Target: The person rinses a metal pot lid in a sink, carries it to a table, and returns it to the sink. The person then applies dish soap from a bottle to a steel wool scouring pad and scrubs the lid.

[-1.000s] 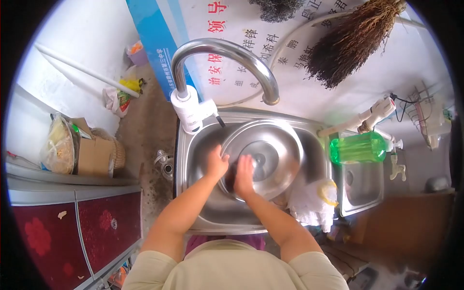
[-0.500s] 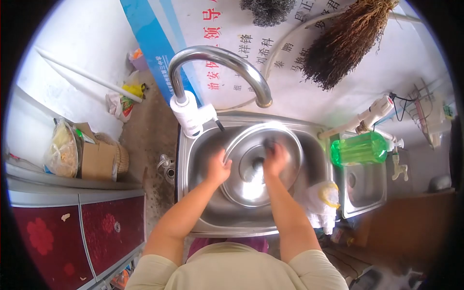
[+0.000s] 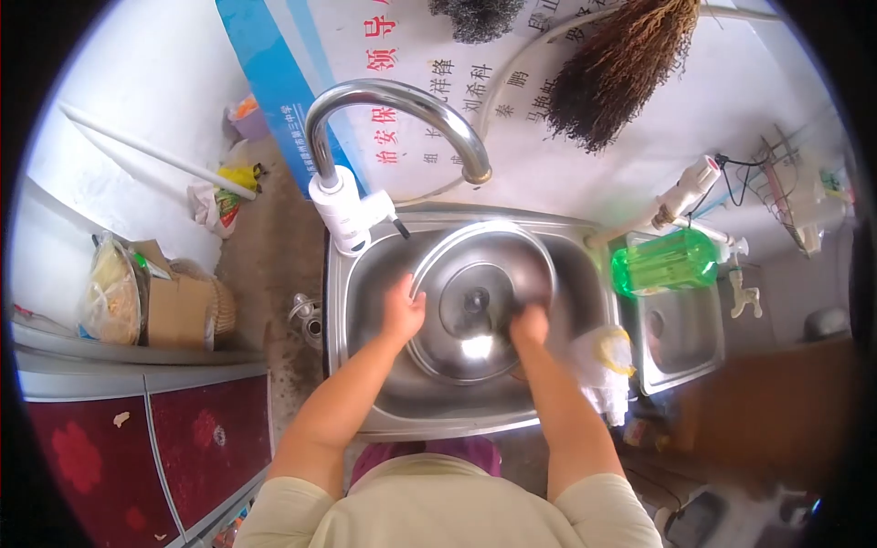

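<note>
A round shiny metal basin [image 3: 475, 352] lies tilted in the large steel sink [image 3: 379, 393]. My left hand [image 3: 402, 310] grips its left rim, with the thumb on the inner side. Over the right part of the basin is my right hand [image 3: 530, 324], blurred, its fingers curled round something small and dark that I cannot make out. The curved faucet [image 3: 397, 94] on its white base stands behind the sink, with its spout away from the basin.
A white cloth or bag [image 3: 598, 365] with a yellow rim sits at the sink's right front corner. Right of the sink are a green bottle [image 3: 665, 263], a white tap [image 3: 744, 294] and a smaller sink [image 3: 681, 342]. A broom [image 3: 621, 73] hangs on the back wall.
My right hand has moved from the basin's left part across to its right side. My left hand stays at the left rim. The whole view has shifted slightly.
</note>
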{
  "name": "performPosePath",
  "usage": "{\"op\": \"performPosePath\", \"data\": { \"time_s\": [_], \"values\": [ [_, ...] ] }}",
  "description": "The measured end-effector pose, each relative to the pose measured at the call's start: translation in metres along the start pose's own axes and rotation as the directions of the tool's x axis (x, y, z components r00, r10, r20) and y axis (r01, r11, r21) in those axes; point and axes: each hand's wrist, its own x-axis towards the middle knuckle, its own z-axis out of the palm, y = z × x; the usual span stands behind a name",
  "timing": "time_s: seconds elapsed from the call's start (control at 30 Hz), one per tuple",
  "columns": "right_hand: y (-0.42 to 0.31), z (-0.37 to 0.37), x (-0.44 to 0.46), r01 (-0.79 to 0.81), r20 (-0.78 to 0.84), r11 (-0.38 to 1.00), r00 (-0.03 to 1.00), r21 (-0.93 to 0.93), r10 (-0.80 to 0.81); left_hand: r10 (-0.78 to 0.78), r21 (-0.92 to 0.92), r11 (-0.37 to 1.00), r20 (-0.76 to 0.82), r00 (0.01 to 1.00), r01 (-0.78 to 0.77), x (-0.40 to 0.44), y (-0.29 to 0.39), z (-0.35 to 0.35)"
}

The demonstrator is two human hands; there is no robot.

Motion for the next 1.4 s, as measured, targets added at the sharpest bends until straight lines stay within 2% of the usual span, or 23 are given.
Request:
{"op": "performPosePath", "data": {
  "time_s": [0.03, 0.07, 0.13, 0.2, 0.27, 0.3, 0.37, 0.4, 0.53, 0.57, 0.63, 0.67, 0.73, 0.8, 0.87, 0.93, 1.0, 1.03, 1.1, 1.17, 1.2, 1.27, 1.4],
  "values": [
    [0.006, 0.022, -0.009, 0.0, 0.168, 0.995, 0.986, -0.096, 0.016, 0.009, -0.015, 1.0, -0.008, 1.0, -0.009, 0.0, -0.005, 0.003],
    [-0.007, 0.025, -0.025, 0.191, 0.434, 0.958, 0.897, -0.214, -0.082, 0.017, -0.027, 0.999, -0.017, 1.0, -0.018, 0.0, -0.01, 0.005],
    [-0.062, 0.02, -0.067, 0.44, 0.517, 0.891, 0.791, -0.111, -0.326, 0.091, -0.027, 0.995, -0.057, 0.994, -0.093, 0.002, -0.027, 0.011],
    [-0.107, 0.021, -0.072, 0.525, 0.224, 0.828, 0.798, 0.197, -0.559, 0.215, 0.004, 0.976, -0.124, 0.969, -0.216, 0.004, -0.047, 0.017],
    [-0.125, 0.03, -0.036, 0.651, -0.224, 0.709, 0.759, 0.273, -0.611, 0.219, -0.013, 0.975, -0.101, 0.97, -0.221, 0.006, -0.055, 0.017],
    [-0.132, 0.008, -0.021, 0.531, -0.194, 0.804, 0.847, 0.265, -0.495, 0.224, -0.022, 0.974, -0.086, 0.971, -0.226, 0.006, -0.056, 0.017],
    [-0.1, 0.011, 0.041, 0.479, -0.386, 0.828, 0.851, 0.291, -0.356, 0.16, -0.035, 0.986, -0.046, 0.986, -0.161, 0.002, -0.048, 0.016],
    [-0.085, -0.021, 0.041, 0.469, -0.478, 0.883, 0.776, 0.0, -0.412, 0.128, -0.041, 0.991, -0.023, 0.992, -0.128, -0.001, -0.041, 0.014],
    [-0.003, -0.017, 0.022, 0.048, -0.031, 0.979, 0.998, -0.2, -0.055, 0.065, -0.048, 0.997, -0.008, 0.998, -0.065, -0.004, -0.01, 0.008],
    [0.028, 0.036, 0.021, 0.094, -0.015, 0.957, 0.995, -0.275, -0.102, 0.282, -0.039, 0.956, -0.149, 0.948, -0.291, -0.001, -0.027, 0.019],
    [-0.011, 0.012, -0.023, 0.197, 0.343, 0.929, 0.936, -0.315, -0.082, -0.067, -0.17, 0.983, 0.063, 0.996, 0.077, -0.001, -0.008, 0.009],
    [-0.029, 0.002, -0.045, 0.249, 0.509, 0.915, 0.859, -0.317, -0.057, -0.231, -0.198, 0.943, 0.186, 0.955, 0.267, -0.004, 0.005, 0.001],
    [-0.035, -0.005, -0.064, 0.314, 0.458, 0.949, 0.843, 0.006, -0.282, -0.271, -0.242, 0.912, 0.251, 0.929, 0.331, -0.004, 0.039, -0.019],
    [-0.047, -0.027, -0.069, 0.45, -0.01, 0.831, 0.881, 0.328, -0.473, -0.212, -0.318, 0.905, 0.242, 0.947, 0.283, -0.001, 0.047, -0.024],
    [-0.07, -0.071, -0.071, 0.648, -0.424, 0.629, 0.76, 0.43, -0.493, -0.061, -0.419, 0.901, 0.141, 0.988, 0.116, -0.001, 0.041, -0.019],
    [-0.1, -0.12, -0.076, 0.8, -0.557, 0.559, 0.573, 0.219, -0.601, 0.025, -0.312, 0.95, 0.161, 0.987, 0.027, -0.004, 0.053, -0.023],
    [-0.123, -0.139, -0.066, 0.897, -0.579, 0.442, 0.369, 0.016, -0.727, 0.19, -0.198, 0.968, 0.166, 0.968, -0.156, -0.006, 0.062, -0.023],
    [-0.132, -0.152, -0.067, 0.896, -0.486, 0.412, 0.291, -0.163, -0.824, 0.32, -0.098, 0.945, 0.093, 0.943, -0.312, -0.018, 0.116, -0.041],
    [-0.133, -0.163, -0.059, 0.827, -0.339, 0.345, 0.201, -0.444, -0.919, 0.415, 0.044, 0.907, 0.069, 0.907, -0.419, -0.021, 0.124, -0.045],
    [-0.116, -0.169, -0.039, 0.7, -0.359, 0.49, 0.341, -0.52, -0.868, 0.492, 0.106, 0.863, 0.048, 0.869, -0.494, -0.022, 0.123, -0.052],
    [-0.104, -0.178, -0.027, 0.688, -0.281, 0.626, 0.559, -0.368, -0.78, 0.5, 0.106, 0.857, 0.061, 0.864, -0.504, -0.022, 0.121, -0.057],
    [-0.056, -0.167, 0.002, 0.673, -0.235, 0.74, 0.717, -0.013, -0.656, 0.511, 0.109, 0.85, 0.076, 0.857, -0.516, -0.024, 0.117, -0.068],
    [-0.035, -0.144, -0.003, 0.545, -0.29, 0.779, 0.835, 0.31, -0.468, 0.476, 0.102, 0.871, 0.064, 0.877, -0.48, -0.03, 0.121, -0.071]
  ]
}}
